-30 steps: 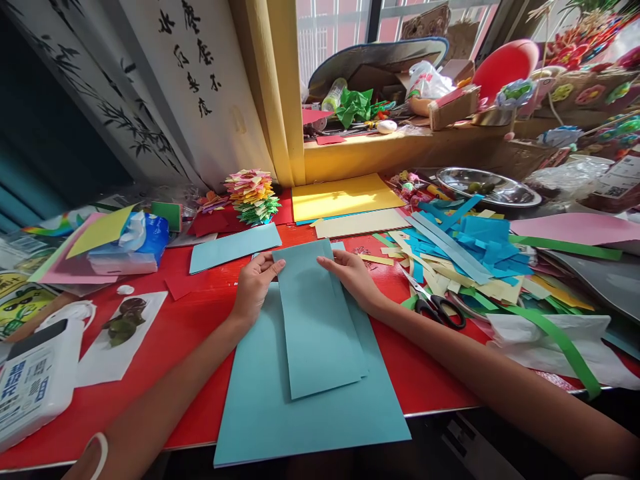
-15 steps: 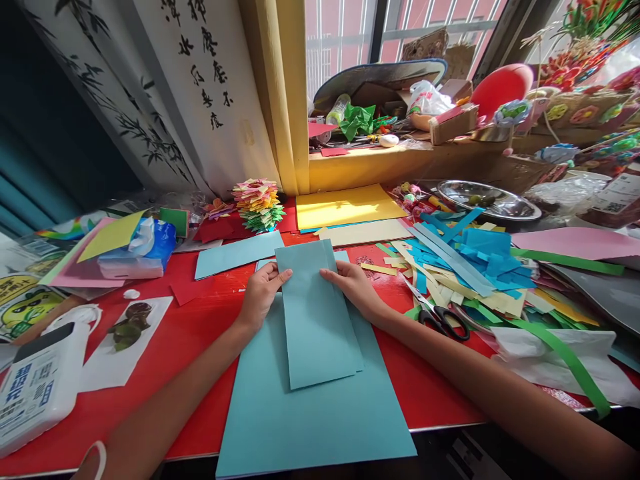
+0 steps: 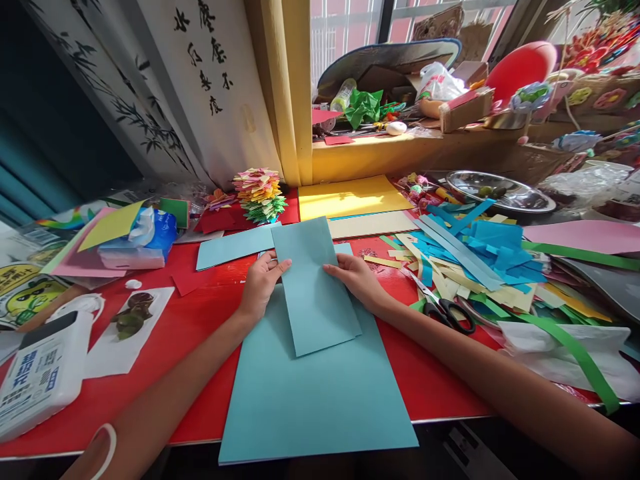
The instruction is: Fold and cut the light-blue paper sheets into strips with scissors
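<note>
Between my two hands is a folded light-blue paper [image 3: 315, 293], its narrow ends pointing away from and toward me. My left hand [image 3: 263, 280] pinches its left edge, thumb on top. My right hand [image 3: 355, 277] grips the right edge in the same way. A second layer shows slightly offset along the lower right side. Beneath it a large light-blue sheet [image 3: 320, 407] lies on the red table [image 3: 200, 347] and juts past the front edge. Another light-blue strip [image 3: 235, 245] rests behind my left hand.
Scissors [image 3: 447, 310] lie right of my right forearm, beside piled paper strips [image 3: 500, 247]. A folded-paper stack [image 3: 260, 193] stands at the back near yellow paper [image 3: 355, 197]. A tissue pack [image 3: 143, 247] and a white box [image 3: 45, 373] are at left; a metal plate [image 3: 535, 197] is back right.
The folded paper has been lifted and shifted away from me, still in both hands. Its near edge now sits farther from the table's front. The camera view has tilted down slightly.
</note>
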The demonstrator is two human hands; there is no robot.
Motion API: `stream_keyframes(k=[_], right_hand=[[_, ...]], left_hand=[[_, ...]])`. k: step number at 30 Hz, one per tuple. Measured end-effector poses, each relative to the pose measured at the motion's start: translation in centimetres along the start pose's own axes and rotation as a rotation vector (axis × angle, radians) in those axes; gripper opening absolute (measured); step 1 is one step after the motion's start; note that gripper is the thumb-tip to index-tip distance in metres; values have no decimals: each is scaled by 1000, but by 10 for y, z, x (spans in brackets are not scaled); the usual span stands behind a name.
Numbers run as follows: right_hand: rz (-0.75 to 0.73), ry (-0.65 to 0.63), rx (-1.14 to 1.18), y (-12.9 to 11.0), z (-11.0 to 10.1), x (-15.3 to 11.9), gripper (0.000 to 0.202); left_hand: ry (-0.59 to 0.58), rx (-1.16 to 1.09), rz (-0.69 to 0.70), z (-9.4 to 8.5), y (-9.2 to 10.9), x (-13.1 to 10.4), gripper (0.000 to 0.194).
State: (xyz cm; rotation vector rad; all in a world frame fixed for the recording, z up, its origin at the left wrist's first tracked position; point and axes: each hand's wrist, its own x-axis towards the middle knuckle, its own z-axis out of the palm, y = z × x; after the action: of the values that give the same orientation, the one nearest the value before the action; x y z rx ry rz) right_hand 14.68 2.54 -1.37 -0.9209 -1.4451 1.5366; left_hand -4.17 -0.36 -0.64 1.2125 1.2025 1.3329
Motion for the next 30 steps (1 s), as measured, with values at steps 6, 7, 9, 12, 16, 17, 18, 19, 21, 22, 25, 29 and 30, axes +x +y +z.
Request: stream_keyframes(k=[6, 7, 9, 12, 16, 17, 18, 19, 21, 22, 25, 29, 30], right_hand=[[-5, -6, 85, -1, -2, 1, 28], [0, -41, 72, -1, -2, 2, 29], [15, -92, 35, 0, -3, 3, 29], [17, -89, 8, 3, -4, 4, 26], [3, -62, 18, 5, -4, 5, 24], [3, -61, 13, 5, -4, 5, 24], [1, -58, 4, 5, -4, 5, 24], [-2, -54, -6, 5, -4, 5, 23], [-5, -48, -18, 5, -3, 5, 23], [-7, -47, -15, 4, -3, 4, 23], [-4, -58, 20, 3, -2, 3, 24], [1, -51, 36, 1, -1, 3, 25], [-2, -45, 35, 1, -1, 3, 24]], left_hand=[[-95, 70, -106, 3, -1, -2, 47], [-61, 64, -96, 4, 0, -2, 46], [-5, 41, -74, 4, 0, -2, 44], [2, 33, -58, 4, 1, -1, 45], [-67, 23, -88, 4, 1, -1, 45], [-65, 24, -91, 4, 1, -1, 44], [-57, 26, -90, 4, 0, -1, 43], [-49, 26, -90, 4, 0, -1, 43], [-39, 19, -91, 3, -1, 0, 43], [-37, 15, -93, 3, -2, 0, 43], [-25, 12, -99, 3, -1, 0, 45], [-44, -21, -123, 5, 3, -2, 44], [-52, -35, -134, 6, 4, -2, 44]])
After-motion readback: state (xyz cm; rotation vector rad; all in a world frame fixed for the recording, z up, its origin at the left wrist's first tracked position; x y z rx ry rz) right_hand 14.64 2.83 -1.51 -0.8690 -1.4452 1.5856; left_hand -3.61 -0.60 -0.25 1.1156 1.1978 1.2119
